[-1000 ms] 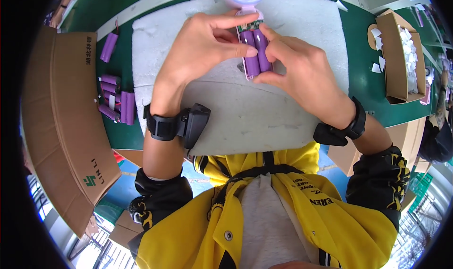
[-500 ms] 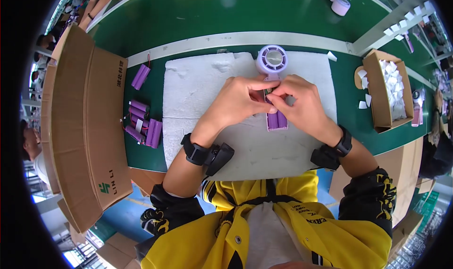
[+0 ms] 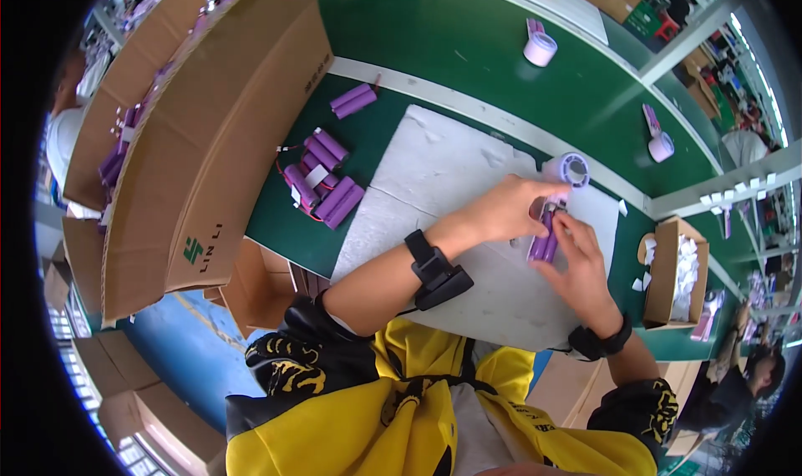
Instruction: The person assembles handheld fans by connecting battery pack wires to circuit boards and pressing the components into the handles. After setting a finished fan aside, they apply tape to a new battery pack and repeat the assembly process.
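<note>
A lilac handheld fan (image 3: 573,170) lies on a white foam sheet (image 3: 451,168), its round head pointing away from me. A purple battery pack of two cells (image 3: 543,244) sits in its open handle. My left hand (image 3: 511,211) grips the fan at the neck between thumb and fingers. Closed about the pack from the right is my right hand (image 3: 582,265), its thumb by the near end and its fingertips by the upper end. Fingers partly hide the spot between neck and pack. Several more purple battery packs (image 3: 340,202) lie left of the foam.
A large cardboard box (image 3: 225,142) stands along the left side. Right of the foam is a small carton (image 3: 666,280) of white pieces. Beyond a pale rail (image 3: 468,100), more lilac fans (image 3: 540,50) lie on the green surface. Other people are at work around the edges.
The view has swung left, so the scene sits further right and tilted. My right hand has shifted from pinching near the neck to spanning the battery pack; the left stays at the neck.
</note>
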Action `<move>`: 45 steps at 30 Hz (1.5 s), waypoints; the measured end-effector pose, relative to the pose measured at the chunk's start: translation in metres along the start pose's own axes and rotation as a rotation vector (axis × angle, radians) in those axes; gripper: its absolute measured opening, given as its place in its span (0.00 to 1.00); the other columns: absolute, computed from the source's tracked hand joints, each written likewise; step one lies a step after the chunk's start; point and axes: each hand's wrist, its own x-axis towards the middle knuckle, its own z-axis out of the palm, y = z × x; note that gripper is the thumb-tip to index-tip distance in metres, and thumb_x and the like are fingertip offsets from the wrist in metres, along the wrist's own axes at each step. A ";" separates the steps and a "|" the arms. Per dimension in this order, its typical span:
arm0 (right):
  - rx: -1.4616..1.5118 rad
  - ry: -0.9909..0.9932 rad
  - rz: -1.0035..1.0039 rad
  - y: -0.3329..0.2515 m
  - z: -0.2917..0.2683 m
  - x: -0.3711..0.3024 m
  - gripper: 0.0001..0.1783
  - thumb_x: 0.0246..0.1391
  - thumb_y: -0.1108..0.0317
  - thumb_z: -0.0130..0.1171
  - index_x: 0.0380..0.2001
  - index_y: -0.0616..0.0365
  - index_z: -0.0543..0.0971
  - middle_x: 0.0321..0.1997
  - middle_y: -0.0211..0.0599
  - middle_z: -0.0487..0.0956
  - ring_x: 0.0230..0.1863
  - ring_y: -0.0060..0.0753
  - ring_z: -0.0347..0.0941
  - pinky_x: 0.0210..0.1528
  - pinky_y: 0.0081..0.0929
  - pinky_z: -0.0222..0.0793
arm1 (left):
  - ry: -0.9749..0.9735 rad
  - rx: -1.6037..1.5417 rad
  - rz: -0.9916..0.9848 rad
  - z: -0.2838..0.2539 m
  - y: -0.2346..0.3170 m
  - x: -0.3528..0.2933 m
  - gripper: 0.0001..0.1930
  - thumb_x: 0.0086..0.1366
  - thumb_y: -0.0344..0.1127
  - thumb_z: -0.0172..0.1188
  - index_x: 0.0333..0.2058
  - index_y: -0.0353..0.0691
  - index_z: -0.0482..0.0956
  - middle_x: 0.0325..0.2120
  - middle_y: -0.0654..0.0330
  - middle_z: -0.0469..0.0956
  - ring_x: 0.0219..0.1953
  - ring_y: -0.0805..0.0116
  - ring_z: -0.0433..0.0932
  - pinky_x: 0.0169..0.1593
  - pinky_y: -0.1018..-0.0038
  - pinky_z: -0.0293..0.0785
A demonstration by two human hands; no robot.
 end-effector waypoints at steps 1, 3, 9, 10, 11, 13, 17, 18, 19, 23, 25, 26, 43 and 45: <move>-0.039 0.042 0.037 0.014 0.004 0.009 0.30 0.43 0.71 0.70 0.50 0.71 0.74 0.59 0.51 0.70 0.56 0.54 0.68 0.55 0.40 0.69 | 0.068 -0.031 -0.016 0.001 -0.001 0.002 0.29 0.50 0.29 0.69 0.55 0.42 0.76 0.36 0.48 0.82 0.31 0.62 0.83 0.39 0.70 0.79; -0.220 0.212 0.138 0.036 0.003 0.038 0.28 0.44 0.72 0.68 0.50 0.69 0.75 0.57 0.51 0.72 0.56 0.57 0.69 0.55 0.40 0.69 | 0.114 -0.001 0.000 0.005 -0.011 0.005 0.29 0.51 0.30 0.69 0.55 0.41 0.75 0.37 0.48 0.81 0.31 0.61 0.83 0.39 0.69 0.79; 0.053 0.011 -0.113 -0.007 -0.008 0.170 0.23 0.48 0.74 0.64 0.50 0.63 0.76 0.55 0.49 0.75 0.56 0.53 0.71 0.56 0.38 0.68 | 0.096 0.131 0.016 0.007 -0.036 0.013 0.29 0.51 0.31 0.68 0.55 0.41 0.74 0.39 0.49 0.80 0.35 0.57 0.82 0.42 0.64 0.78; 0.120 -0.080 -0.237 -0.016 0.009 0.193 0.24 0.47 0.74 0.63 0.51 0.62 0.75 0.57 0.49 0.73 0.57 0.52 0.70 0.58 0.37 0.67 | 0.092 0.147 0.020 0.008 -0.040 0.014 0.29 0.51 0.31 0.68 0.55 0.41 0.74 0.39 0.49 0.80 0.35 0.57 0.82 0.42 0.64 0.78; 0.175 -0.162 -0.354 -0.023 0.021 0.213 0.26 0.47 0.74 0.63 0.52 0.62 0.74 0.59 0.49 0.72 0.59 0.51 0.69 0.60 0.37 0.66 | 0.042 0.257 0.036 0.009 -0.039 0.018 0.29 0.53 0.32 0.68 0.55 0.42 0.74 0.41 0.50 0.79 0.39 0.58 0.81 0.45 0.64 0.76; 0.137 -0.314 -0.404 -0.060 0.047 0.252 0.30 0.46 0.73 0.63 0.56 0.60 0.72 0.63 0.48 0.69 0.62 0.49 0.67 0.65 0.37 0.62 | -0.042 0.479 0.035 0.009 -0.050 0.018 0.29 0.56 0.35 0.68 0.57 0.43 0.72 0.45 0.50 0.78 0.47 0.58 0.79 0.52 0.62 0.73; 0.031 -0.357 -0.446 -0.098 0.111 0.295 0.32 0.45 0.73 0.62 0.57 0.58 0.71 0.64 0.48 0.68 0.63 0.48 0.66 0.66 0.36 0.62 | 0.272 0.124 0.414 0.033 -0.098 0.014 0.27 0.61 0.40 0.66 0.58 0.44 0.71 0.52 0.53 0.74 0.57 0.61 0.71 0.61 0.62 0.66; -0.021 -0.309 -0.486 -0.090 0.125 0.299 0.31 0.45 0.73 0.62 0.56 0.59 0.72 0.61 0.48 0.71 0.60 0.49 0.69 0.63 0.37 0.65 | 0.259 0.134 0.428 0.035 -0.098 0.012 0.27 0.61 0.40 0.66 0.58 0.44 0.71 0.52 0.53 0.74 0.57 0.61 0.71 0.61 0.62 0.66; -0.024 -0.302 -0.493 -0.086 0.131 0.301 0.31 0.45 0.73 0.62 0.56 0.59 0.72 0.61 0.48 0.71 0.60 0.49 0.69 0.63 0.37 0.65 | 0.219 -0.043 0.339 0.032 -0.088 0.005 0.24 0.62 0.40 0.65 0.55 0.42 0.73 0.54 0.51 0.73 0.59 0.61 0.69 0.63 0.61 0.62; -0.134 -0.321 -0.454 -0.095 0.138 0.293 0.29 0.43 0.73 0.63 0.53 0.59 0.73 0.51 0.46 0.78 0.52 0.50 0.74 0.56 0.39 0.71 | 0.141 -0.344 0.171 0.031 -0.094 0.007 0.20 0.62 0.40 0.61 0.51 0.39 0.76 0.56 0.48 0.72 0.60 0.59 0.67 0.64 0.59 0.59; -0.046 -0.347 -0.385 -0.094 0.128 0.287 0.30 0.42 0.73 0.64 0.52 0.58 0.71 0.40 0.46 0.80 0.45 0.50 0.77 0.49 0.40 0.74 | 0.073 -0.244 0.197 0.044 -0.118 0.027 0.19 0.62 0.37 0.61 0.51 0.41 0.77 0.54 0.49 0.73 0.54 0.58 0.73 0.61 0.59 0.65; 0.060 -0.317 -0.306 -0.090 0.115 0.281 0.31 0.43 0.74 0.64 0.54 0.58 0.70 0.40 0.46 0.79 0.44 0.46 0.78 0.48 0.38 0.75 | 0.070 -0.252 0.194 0.047 -0.120 0.027 0.19 0.62 0.37 0.61 0.51 0.41 0.77 0.54 0.49 0.73 0.54 0.58 0.73 0.61 0.59 0.65; 1.153 0.379 0.313 0.036 0.057 0.046 0.17 0.48 0.77 0.67 0.39 0.58 0.71 0.38 0.28 0.74 0.40 0.20 0.71 0.42 0.20 0.69 | 0.109 -0.561 -0.126 0.007 -0.029 0.010 0.22 0.68 0.34 0.55 0.58 0.33 0.67 0.35 0.57 0.79 0.33 0.71 0.79 0.37 0.74 0.77; 1.009 0.330 0.282 0.037 0.067 0.043 0.14 0.50 0.76 0.66 0.37 0.59 0.72 0.37 0.29 0.75 0.38 0.21 0.72 0.40 0.21 0.70 | 0.036 -0.349 -0.228 0.002 -0.029 0.006 0.22 0.70 0.37 0.55 0.57 0.31 0.66 0.33 0.59 0.79 0.32 0.73 0.78 0.36 0.75 0.77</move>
